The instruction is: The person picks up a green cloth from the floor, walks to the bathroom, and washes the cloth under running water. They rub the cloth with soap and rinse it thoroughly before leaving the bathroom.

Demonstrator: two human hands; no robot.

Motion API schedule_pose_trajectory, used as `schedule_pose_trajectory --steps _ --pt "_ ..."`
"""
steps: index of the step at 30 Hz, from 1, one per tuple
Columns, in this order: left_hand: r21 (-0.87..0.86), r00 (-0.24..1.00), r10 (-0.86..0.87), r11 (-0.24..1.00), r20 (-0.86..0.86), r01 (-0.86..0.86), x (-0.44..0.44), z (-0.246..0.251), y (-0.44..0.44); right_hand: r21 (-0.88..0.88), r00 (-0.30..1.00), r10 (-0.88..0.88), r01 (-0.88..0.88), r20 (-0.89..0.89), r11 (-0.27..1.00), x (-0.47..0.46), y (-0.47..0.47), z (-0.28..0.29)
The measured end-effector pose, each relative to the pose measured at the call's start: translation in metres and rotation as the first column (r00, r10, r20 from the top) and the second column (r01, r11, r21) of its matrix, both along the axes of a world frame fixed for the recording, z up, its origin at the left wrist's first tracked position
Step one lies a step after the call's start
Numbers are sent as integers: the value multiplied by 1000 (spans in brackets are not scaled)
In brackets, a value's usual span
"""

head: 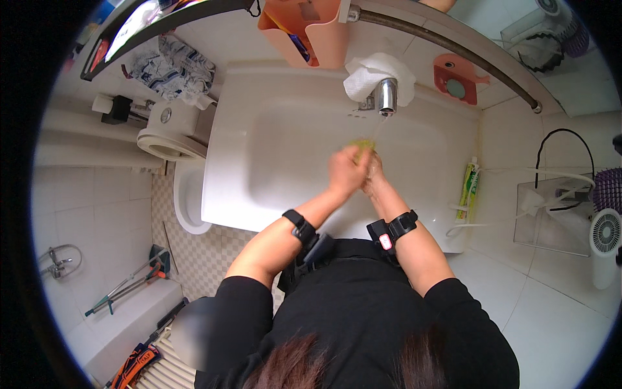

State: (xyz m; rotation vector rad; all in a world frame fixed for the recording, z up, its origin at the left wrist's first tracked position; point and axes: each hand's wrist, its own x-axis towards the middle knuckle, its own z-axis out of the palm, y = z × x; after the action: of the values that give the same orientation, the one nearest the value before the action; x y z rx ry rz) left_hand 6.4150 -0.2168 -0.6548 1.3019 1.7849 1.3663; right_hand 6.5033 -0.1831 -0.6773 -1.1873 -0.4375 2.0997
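My left hand [346, 171] and my right hand [373, 174] are pressed together over the white washbasin [286, 131]. Between them is a small yellow-green item [362, 144], perhaps a sponge or scrubber; motion blur and my fingers hide most of it. A thin stream of water falls onto it from the chrome faucet [387, 97] just beyond. Crumpled white paper or cloth [362, 80] is wrapped around the base of the faucet. My right palm is largely covered by the left hand.
A toothpaste tube [467, 189] and a white cord [491, 224] lie at the basin's right edge. Above hangs a pink holder [330, 41]; a pink whale-shaped soap dish [454, 80] is on the wall. A toilet [182, 194] stands left, a clear box [549, 233] right.
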Motion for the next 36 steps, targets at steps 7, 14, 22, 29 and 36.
schedule_pose_trajectory --steps 7,14,22,29,36 --pt "-71 976 117 992 182 -106 -2 2 3 -69 975 -181 191 130 979 -9 3 11" --pt "-212 981 64 977 181 -24 -3 0 7 3 999 42 -42 21 999 6 4 11" --pt "-119 728 -197 926 657 357 -31 -2 9 -98 990 30 -44 -138 994 33 22 25" --pt "-131 729 -89 962 679 240 -39 -20 15 -97 979 -26 6 -204 995 44 11 39" --pt "-119 699 -57 972 713 201 -56 -24 6 -23 938 -45 40 -344 999 66 14 45"
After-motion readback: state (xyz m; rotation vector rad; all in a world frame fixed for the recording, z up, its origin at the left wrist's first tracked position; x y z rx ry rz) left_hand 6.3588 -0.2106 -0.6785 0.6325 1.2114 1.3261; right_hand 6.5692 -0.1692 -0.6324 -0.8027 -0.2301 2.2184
